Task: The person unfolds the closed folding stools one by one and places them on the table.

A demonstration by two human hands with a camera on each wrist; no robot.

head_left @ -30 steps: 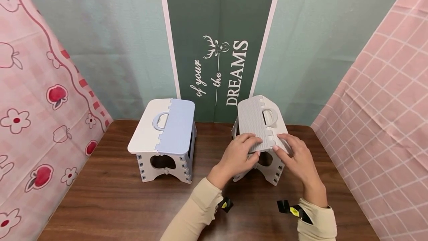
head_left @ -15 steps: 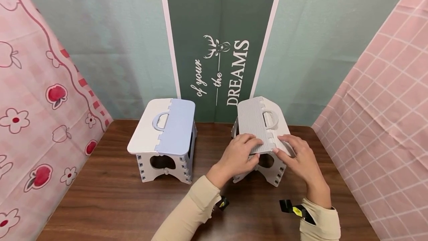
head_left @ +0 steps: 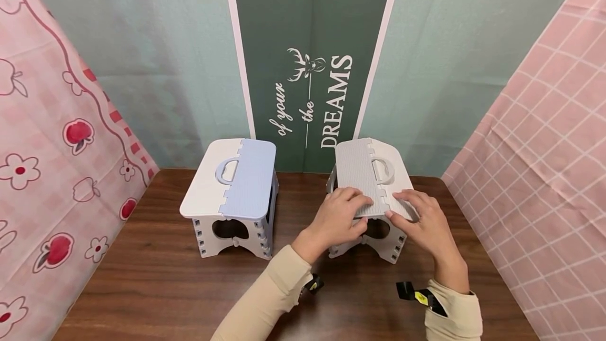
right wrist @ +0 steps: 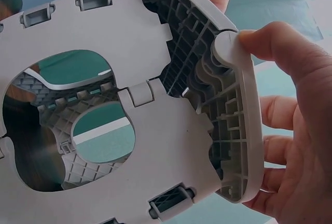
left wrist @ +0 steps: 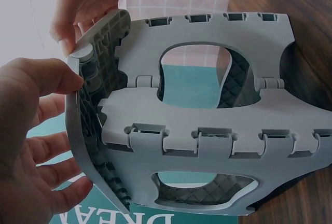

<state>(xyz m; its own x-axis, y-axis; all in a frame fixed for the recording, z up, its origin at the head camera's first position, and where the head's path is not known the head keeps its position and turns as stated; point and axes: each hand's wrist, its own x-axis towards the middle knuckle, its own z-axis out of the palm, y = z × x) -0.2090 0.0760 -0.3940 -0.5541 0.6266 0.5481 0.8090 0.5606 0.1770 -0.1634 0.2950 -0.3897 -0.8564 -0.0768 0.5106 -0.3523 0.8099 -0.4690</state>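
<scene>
A grey and white folding stool stands with its legs spread, its two top panels meeting at a toothed hinge line and a loop handle. My left hand holds the front edge of the grey panel, fingers over the top and thumb at the rim. On the white panel's front corner, my right hand has bent fingers on top and its thumb at the edge beside the round hinge end. The ribbed underside shows in the left wrist view.
A second folding stool, blue and white, stands unfolded to the left. Both stools are on a dark wooden table. A green printed cloth hangs behind, with pink cloths at both sides.
The grey and white stool's top has flattened slightly and its front legs have spread a little wider. Both hands have stayed on its front edge, the right shifting slightly outward.
</scene>
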